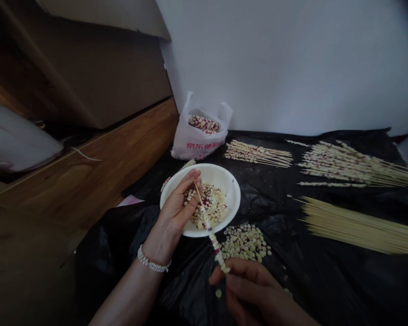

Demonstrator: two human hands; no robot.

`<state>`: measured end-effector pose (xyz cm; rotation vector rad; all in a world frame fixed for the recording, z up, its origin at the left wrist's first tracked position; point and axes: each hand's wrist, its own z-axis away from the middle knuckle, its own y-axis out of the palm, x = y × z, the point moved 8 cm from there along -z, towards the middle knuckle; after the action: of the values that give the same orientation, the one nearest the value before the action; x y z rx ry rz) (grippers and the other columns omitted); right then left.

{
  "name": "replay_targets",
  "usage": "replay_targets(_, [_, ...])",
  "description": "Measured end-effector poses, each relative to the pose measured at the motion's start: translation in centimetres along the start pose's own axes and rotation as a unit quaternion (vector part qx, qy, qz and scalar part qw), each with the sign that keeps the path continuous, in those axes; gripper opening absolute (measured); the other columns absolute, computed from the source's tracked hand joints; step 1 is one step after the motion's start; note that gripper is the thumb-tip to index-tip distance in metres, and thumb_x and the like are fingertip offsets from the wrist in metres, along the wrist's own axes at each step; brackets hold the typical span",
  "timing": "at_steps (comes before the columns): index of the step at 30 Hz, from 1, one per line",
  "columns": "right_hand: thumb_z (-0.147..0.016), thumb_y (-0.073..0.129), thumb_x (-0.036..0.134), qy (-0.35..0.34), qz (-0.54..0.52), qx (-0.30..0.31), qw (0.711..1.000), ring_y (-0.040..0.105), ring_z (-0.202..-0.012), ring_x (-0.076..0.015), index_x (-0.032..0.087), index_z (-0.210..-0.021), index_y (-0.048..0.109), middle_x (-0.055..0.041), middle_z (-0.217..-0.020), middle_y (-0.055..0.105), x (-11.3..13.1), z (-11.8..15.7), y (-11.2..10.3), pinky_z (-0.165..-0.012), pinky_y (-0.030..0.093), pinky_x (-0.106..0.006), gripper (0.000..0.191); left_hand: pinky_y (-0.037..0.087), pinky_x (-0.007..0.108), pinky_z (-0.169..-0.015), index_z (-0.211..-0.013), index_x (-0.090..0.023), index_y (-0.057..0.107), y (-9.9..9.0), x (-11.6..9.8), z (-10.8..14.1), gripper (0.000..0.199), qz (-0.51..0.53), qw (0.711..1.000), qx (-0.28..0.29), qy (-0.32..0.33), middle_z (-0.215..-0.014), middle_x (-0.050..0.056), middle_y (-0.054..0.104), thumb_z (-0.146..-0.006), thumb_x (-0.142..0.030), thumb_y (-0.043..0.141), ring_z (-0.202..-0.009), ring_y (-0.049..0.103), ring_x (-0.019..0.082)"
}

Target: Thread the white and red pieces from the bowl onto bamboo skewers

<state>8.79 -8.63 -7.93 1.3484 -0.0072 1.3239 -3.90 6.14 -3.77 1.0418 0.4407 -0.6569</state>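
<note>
A thin wooden skewer (197, 192) slants down from my left hand (178, 206), whose fingers close around its bare upper part. Pale and purple-red corn kernels (214, 240) are threaded along its lower length. At the bottom end, the fingertips of my right hand (250, 283) pinch the last kernels. Under the left hand stands a white bowl (234, 181) holding loose kernels (217, 201) of the same colours. A spread pile of kernels (248, 242) lies on the black plastic sheet (275, 271), just beyond the right hand.
Behind the bowl stands a white plastic bag (197, 142) of corn cobs (206, 124). Threaded skewers lie in a smaller bunch (255, 153) and a larger bunch (347, 163). Bare skewers (357, 224) lie at right. A white wall (292, 68) and cardboard box (115, 77) border the space.
</note>
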Motion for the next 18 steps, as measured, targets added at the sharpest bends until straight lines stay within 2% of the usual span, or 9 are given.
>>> replay_targets(3, [-0.080, 0.074, 0.053, -0.024, 0.013, 0.002, 1.000, 0.033, -0.034, -0.0034, 0.016, -0.093, 0.070, 0.0073, -0.046, 0.055, 0.1, -0.1, 0.0, -0.037, 0.022, -0.016, 0.039, 0.057, 0.015, -0.080, -0.129, -0.018, 0.064, 0.5, -0.1, 0.0, 0.052, -0.004, 1.000, 0.023, 0.021, -0.116, 0.006, 0.074, -0.083, 0.006, 0.056, -0.086, 0.073, 0.009])
replay_targets(5, [-0.083, 0.071, 0.054, -0.039, 0.038, -0.003, 0.999, 0.031, -0.035, -0.0036, 0.017, -0.095, 0.068, 0.0080, -0.047, 0.053, 0.3, -0.2, -0.1, -0.036, 0.021, -0.017, 0.039, 0.056, 0.016, -0.083, -0.131, -0.018, 0.061, 0.8, 0.1, 0.2, 0.052, 0.002, 1.000, 0.024, 0.009, -0.116, 0.007, 0.073, -0.084, 0.004, 0.057, -0.089, 0.073, 0.010])
replay_targets(11, [-0.083, 0.069, 0.058, -0.044, 0.075, -0.023, 0.996, 0.025, -0.034, -0.0033, 0.019, -0.095, 0.064, 0.0108, -0.046, 0.049, 0.7, -0.2, -0.2, -0.036, 0.020, -0.017, 0.042, 0.060, 0.030, -0.088, -0.131, -0.008, 0.059, 1.8, 0.8, 1.0, 0.040, 0.036, 0.999, 0.017, -0.037, -0.116, 0.018, 0.072, -0.092, -0.017, 0.059, -0.106, 0.071, 0.024])
replay_targets(15, [-0.083, 0.068, 0.058, -0.037, 0.086, -0.032, 0.995, 0.025, -0.034, -0.0036, 0.018, -0.095, 0.064, 0.0106, -0.046, 0.049, 0.7, -0.2, -0.3, -0.036, 0.020, -0.017, 0.042, 0.059, 0.034, -0.091, -0.127, -0.010, 0.062, 1.7, 1.1, 1.0, 0.037, 0.019, 0.999, -0.001, -0.049, -0.112, 0.016, 0.074, -0.090, -0.011, 0.059, -0.105, 0.071, 0.025])
replay_targets(18, [-0.082, 0.068, 0.058, -0.037, 0.090, -0.035, 0.995, 0.026, -0.033, -0.0037, 0.018, -0.095, 0.064, 0.0107, -0.045, 0.050, 0.7, -0.2, -0.3, -0.036, 0.020, -0.017, 0.042, 0.058, 0.032, -0.091, -0.123, -0.010, 0.064, 1.7, 1.1, 0.9, 0.035, 0.025, 0.998, -0.001, -0.052, -0.110, 0.016, 0.075, -0.089, -0.007, 0.057, -0.103, 0.072, 0.023])
